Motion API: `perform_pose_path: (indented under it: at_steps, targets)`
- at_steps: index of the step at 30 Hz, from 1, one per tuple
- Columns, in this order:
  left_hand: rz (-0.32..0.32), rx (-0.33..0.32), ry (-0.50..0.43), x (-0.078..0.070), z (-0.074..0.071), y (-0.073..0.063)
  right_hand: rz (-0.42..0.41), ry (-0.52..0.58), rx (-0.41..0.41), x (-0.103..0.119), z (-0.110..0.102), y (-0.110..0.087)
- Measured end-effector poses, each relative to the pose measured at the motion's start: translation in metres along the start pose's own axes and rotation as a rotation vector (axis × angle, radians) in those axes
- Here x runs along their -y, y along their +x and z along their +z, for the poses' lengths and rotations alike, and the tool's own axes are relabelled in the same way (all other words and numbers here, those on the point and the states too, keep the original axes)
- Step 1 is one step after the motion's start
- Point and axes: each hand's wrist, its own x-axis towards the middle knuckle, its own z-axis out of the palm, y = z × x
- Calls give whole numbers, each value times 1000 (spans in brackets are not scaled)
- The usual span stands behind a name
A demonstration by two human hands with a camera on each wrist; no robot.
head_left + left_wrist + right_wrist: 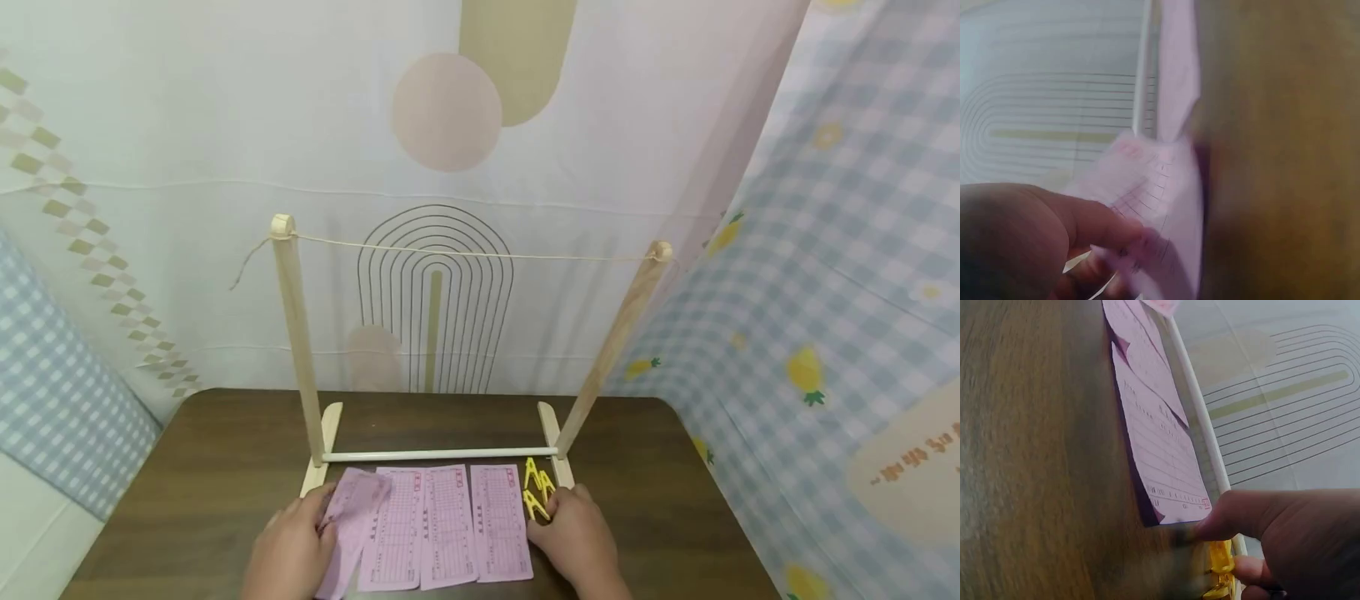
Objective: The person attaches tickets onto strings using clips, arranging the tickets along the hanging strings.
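Slips [448,525]: three pink ones lie side by side on the tabletop [660,483], just before the white bar [442,455]; a fourth is at their left.
Left of the hands [288,546]: its thumb and finger pinch the fourth slip [352,500], which is partly lifted and bent in the left wrist view.
Right of the hands [573,533]: it is at the yellow clips [534,504], thumb and finger on either side of one; whether it grips this clip, I cannot tell.
String [465,252]: it runs between the tops of two wooden posts [297,350], and all four slips are below it.
Step in hand: in my judgement, one slip is being picked up while a clip is being fetched.
Next move: it seems to call for a sure pinch on one clip's legs, without pushing the nearest slip, and for keeping the thin paper flat.
Hidden: the right hand may cover part of the clips; three can be counted.
Cut off: both forearms, and the held slip's lower end comes to the bottom edge of the head view.
Hard to make out: small print on the slips, and much of the blurred left wrist view.
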Motion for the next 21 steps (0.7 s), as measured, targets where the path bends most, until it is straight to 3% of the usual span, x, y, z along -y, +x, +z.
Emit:
perform_pose_path:
  at_steps: [5,9,13,17,21]
  targets:
    - [-11,64,-126,5,-16,6,-15,117,3,-1,-7,-3]
    - [-31,97,-231,4,-38,13,-49,240,0,2,-26,-5]
    - [-32,108,-394,-2,-60,22,-112,421,-10,8,-48,0]
    - [-5,94,-523,-14,-75,33,-192,670,77,17,-66,8]
    - [56,59,-567,-30,-86,44,-328,778,153,31,-86,17]
